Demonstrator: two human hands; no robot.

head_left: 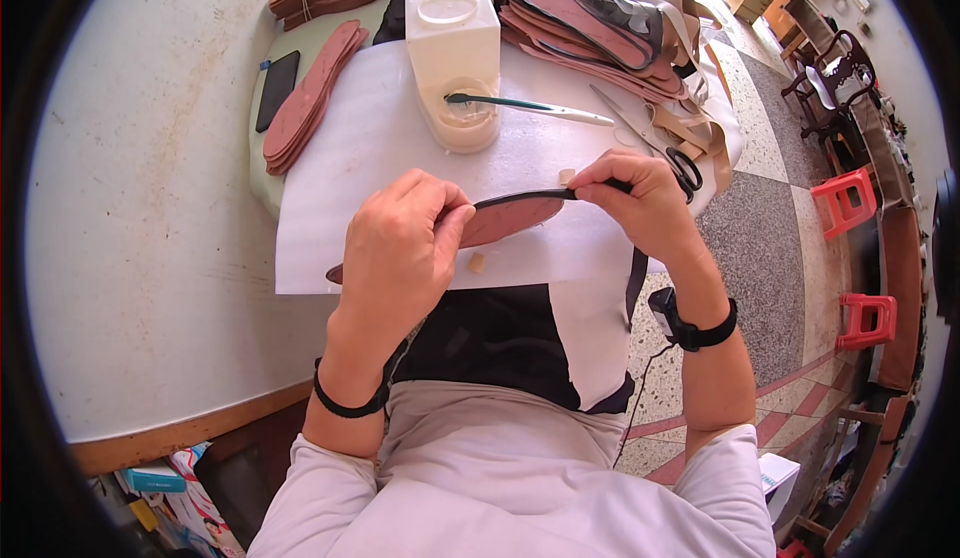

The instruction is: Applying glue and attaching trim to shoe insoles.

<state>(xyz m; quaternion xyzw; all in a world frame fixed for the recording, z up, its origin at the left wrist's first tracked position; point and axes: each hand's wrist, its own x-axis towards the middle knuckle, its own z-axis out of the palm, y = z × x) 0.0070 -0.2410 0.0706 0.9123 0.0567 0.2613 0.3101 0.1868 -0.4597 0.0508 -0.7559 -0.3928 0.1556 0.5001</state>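
Observation:
In front of me a reddish-brown insole (512, 224) is held over a white sheet (318, 243), with a narrow black strip (522, 196) running along its far edge. My left hand (402, 238) is closed on the insole and strip, thumb and fingers pinched at the edge. My right hand (640, 196) pinches the strip at the insole's right end. A loose black length (637, 283) hangs below my right hand. Part of the insole is hidden behind my left hand. Two small beige scraps lie close by, one scrap (477, 262) on the near side of the insole.
Beyond my hands stands a cut-open white plastic jug (450, 48), with a toothbrush (540, 108) resting across its opening. Scissors (686, 173) lie right, beside beige strips (710, 138). Stacked insoles (312, 98) and a dark phone (278, 90) are left; more edged insoles (580, 23) lie back right.

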